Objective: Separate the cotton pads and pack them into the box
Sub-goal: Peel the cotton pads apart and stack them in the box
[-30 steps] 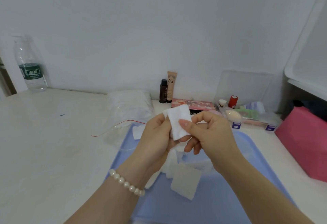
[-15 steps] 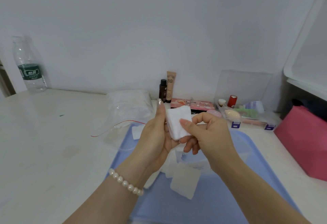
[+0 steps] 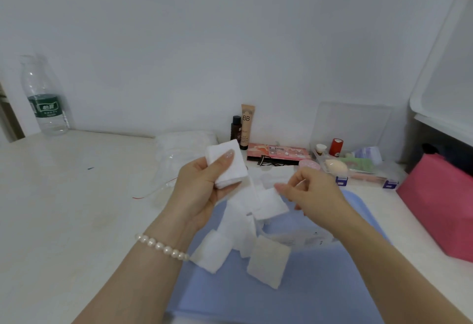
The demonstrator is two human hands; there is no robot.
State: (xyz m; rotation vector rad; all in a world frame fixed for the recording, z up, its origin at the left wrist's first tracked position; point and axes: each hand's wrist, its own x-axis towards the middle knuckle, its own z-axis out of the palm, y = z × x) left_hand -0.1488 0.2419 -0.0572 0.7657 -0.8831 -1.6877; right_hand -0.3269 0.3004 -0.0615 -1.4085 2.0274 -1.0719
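Observation:
My left hand (image 3: 197, 190) holds a small stack of white square cotton pads (image 3: 226, 165) upright, thumb pressed across its front. To its right, my right hand (image 3: 311, 190) pinches a single thin pad (image 3: 271, 202) by its corner, pulled away from the stack. Both hands hover over a blue tray (image 3: 320, 285). Several loose pads (image 3: 240, 231) lie in a heap on the tray under the hands. A clear plastic box (image 3: 304, 238) sits on the tray behind them, partly hidden by my right arm.
A clear bag of pads (image 3: 181, 152) lies left of the tray. Cosmetics stand at the wall: BB tube (image 3: 247, 126), dark bottle (image 3: 236, 129), pink palette (image 3: 279, 152), open organizer (image 3: 358, 165). Water bottle (image 3: 46, 101) far left, pink box (image 3: 440, 206) right.
My right hand has peeled one pad off the stack and drawn it right and down. My left hand's thumb now lies over the stack's front.

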